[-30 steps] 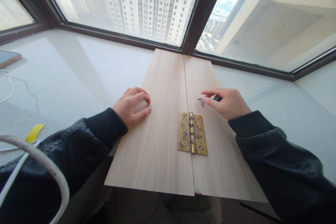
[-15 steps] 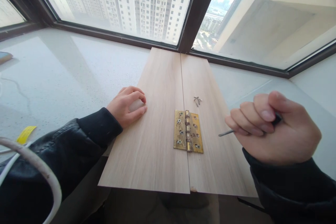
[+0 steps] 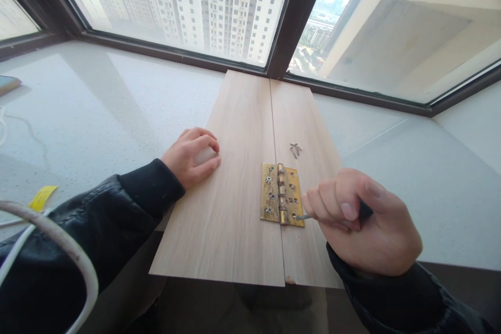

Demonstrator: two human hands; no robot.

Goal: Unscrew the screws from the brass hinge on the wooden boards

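Note:
Two light wooden boards (image 3: 235,209) lie side by side on a white sill, joined by a brass hinge (image 3: 282,194). My right hand (image 3: 360,219) is closed around a screwdriver (image 3: 303,216) with a dark handle. Its metal tip touches the lower right corner of the hinge. My left hand (image 3: 193,155) rests with curled fingers on the left edge of the left board, holding nothing visible. Loose screws (image 3: 295,149) lie on the right board just beyond the hinge.
The white sill (image 3: 97,109) runs along dark-framed windows. A white cable (image 3: 58,250) loops at the lower left beside a yellow tag (image 3: 42,197). A flat device (image 3: 8,83) lies at the far left edge. The boards overhang the sill's front edge.
My right hand left the screws on the board, lifted with the screwdriver, then came down and set its tip at the hinge's lower right corner. My left hand stayed put.

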